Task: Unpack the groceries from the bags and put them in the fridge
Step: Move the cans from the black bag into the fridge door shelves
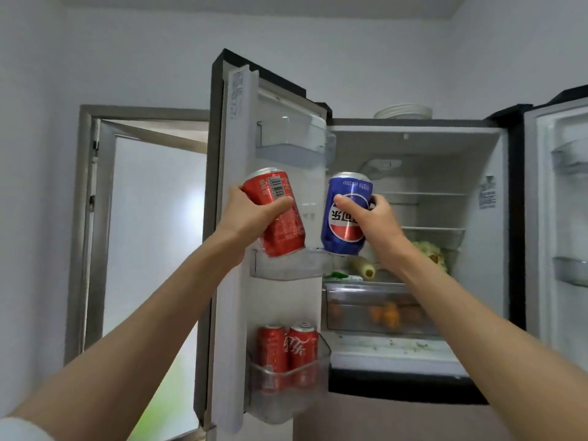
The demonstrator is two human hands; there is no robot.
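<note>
A red can (280, 214) is gripped in the left hand (251, 218) and a blue can (346, 214) in the right hand (375, 221), both tilted just above the middle door shelf (286, 265). Each should be straightened and lowered behind the shelf's front rim.

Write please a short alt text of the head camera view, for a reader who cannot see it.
A person's left hand grips a tilted red can and the right hand a blue can, both over the middle door shelf of an open fridge. Two red cans stand in the lower door shelf; vegetables lie inside.
</note>
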